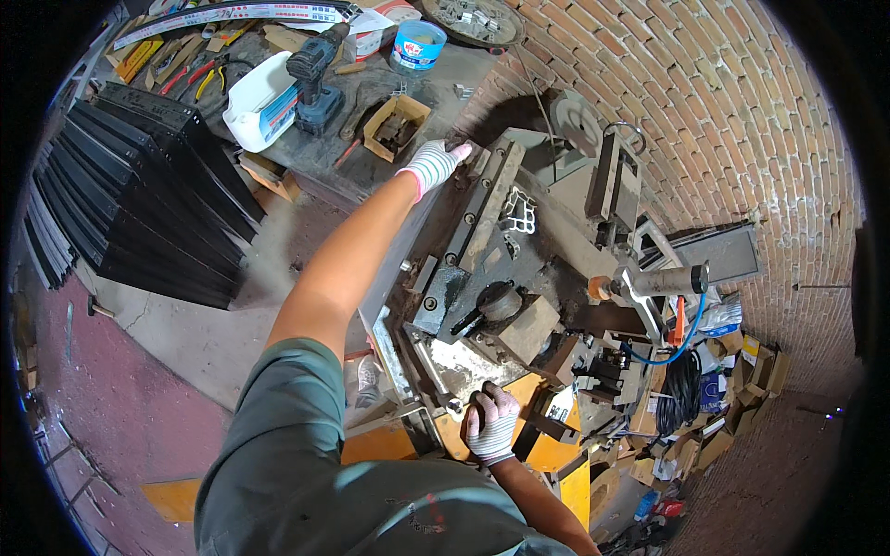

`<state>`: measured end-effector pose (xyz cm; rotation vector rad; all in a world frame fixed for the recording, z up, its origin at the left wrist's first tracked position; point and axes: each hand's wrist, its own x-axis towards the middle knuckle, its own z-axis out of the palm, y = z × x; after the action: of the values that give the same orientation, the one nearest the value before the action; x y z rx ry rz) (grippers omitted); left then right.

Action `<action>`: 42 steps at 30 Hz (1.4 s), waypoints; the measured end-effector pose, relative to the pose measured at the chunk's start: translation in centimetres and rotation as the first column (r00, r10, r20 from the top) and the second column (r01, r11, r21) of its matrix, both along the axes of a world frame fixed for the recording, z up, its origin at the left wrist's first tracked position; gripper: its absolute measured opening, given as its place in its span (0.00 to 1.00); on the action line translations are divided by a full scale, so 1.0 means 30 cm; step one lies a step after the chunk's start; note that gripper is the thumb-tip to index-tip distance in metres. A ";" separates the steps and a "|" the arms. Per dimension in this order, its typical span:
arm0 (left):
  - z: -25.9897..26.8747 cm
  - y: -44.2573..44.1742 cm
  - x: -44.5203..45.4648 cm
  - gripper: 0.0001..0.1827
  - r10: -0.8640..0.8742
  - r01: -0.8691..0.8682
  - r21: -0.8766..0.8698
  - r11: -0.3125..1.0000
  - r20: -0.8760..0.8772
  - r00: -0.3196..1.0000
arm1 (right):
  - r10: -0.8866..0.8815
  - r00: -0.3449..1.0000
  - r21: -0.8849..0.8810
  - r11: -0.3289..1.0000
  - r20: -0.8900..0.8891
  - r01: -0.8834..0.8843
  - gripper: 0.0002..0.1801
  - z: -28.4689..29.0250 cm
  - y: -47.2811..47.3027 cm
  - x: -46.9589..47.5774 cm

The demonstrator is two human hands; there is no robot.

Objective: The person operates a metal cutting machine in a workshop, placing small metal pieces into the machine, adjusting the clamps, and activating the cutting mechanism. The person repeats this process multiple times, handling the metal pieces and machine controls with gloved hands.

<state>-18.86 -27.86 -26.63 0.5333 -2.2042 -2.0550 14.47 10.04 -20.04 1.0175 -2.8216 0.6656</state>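
My left hand (437,165), in a striped knit glove, reaches far forward to the end of a dark steel machine. Its thumb points right, and the other fingers are mostly hidden at the machine's edge. Close to my body, my gloved right hand (494,422) is curled over a dark knob (475,397) above the yellow machine panel (523,390). Between the hands runs a bolted steel fence (480,208). A short cut-off of hollow metal profile (521,210) lies on the bed beyond it, with a round dark clamp part (498,300) nearer me.
A cordless drill (316,80), white plastic jug (261,104), blue tub (417,47) and small-parts carton (396,127) stand on the workbench. Black profiles (160,201) are stacked left. A pneumatic cylinder (667,279) with blue hose juts out at right, before a brick wall (695,104).
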 end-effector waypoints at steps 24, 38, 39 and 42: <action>0.089 -0.122 0.031 0.20 -0.188 0.122 0.257 0.959 0.250 0.950 | 0.004 1.000 -0.021 1.000 0.002 -0.004 0.18 0.013 -0.005 -0.003; 0.108 -0.161 -0.103 0.20 -0.415 0.259 0.362 0.895 0.468 0.780 | -0.002 0.999 -0.019 1.000 0.036 0.003 0.17 0.024 -0.010 -0.014; 0.100 -0.153 -0.093 0.24 -0.407 0.313 0.268 0.911 0.474 0.781 | -0.002 1.000 -0.016 1.000 0.030 0.003 0.17 0.023 -0.010 -0.013; 0.079 -0.108 -0.033 0.33 -0.238 0.233 0.058 0.971 0.370 0.898 | 0.000 0.999 0.004 1.000 0.039 0.000 0.17 0.024 -0.008 -0.009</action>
<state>-19.86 -31.11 -24.27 0.7509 -2.5851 -2.2421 14.22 9.81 -19.32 1.0157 -2.8573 0.6869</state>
